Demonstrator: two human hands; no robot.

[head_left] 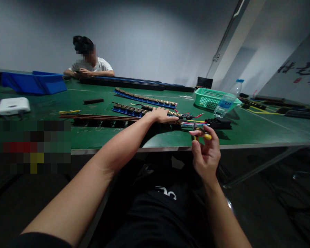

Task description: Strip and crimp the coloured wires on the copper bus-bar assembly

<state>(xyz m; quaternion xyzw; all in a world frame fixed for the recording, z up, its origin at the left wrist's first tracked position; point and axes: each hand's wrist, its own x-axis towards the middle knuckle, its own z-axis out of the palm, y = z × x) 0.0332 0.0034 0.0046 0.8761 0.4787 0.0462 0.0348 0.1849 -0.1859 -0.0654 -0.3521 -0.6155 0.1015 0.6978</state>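
Note:
My left hand [163,115] reaches across and lies over the near long strip [105,118], which has copper-coloured rails on black blocks. Its fingers are stretched out, with the thumb pointing right; the undersides are hidden. Just right of it, in front of the table edge, my right hand [207,155] is closed around small cutting pliers with yellow handles [208,136], their dark jaws pointing up. Red, blue and yellow wires [195,122] run from the strip's right end towards a black block [218,123]. A shorter blue-based strip [126,110] lies just behind the near one.
Another blue-based strip [144,98] lies farther back. A green basket [209,98] and a water bottle [223,103] stand at right. At left are a blue bin [36,84] and a white box [13,105]. A person [93,67] sits across the green table [93,139].

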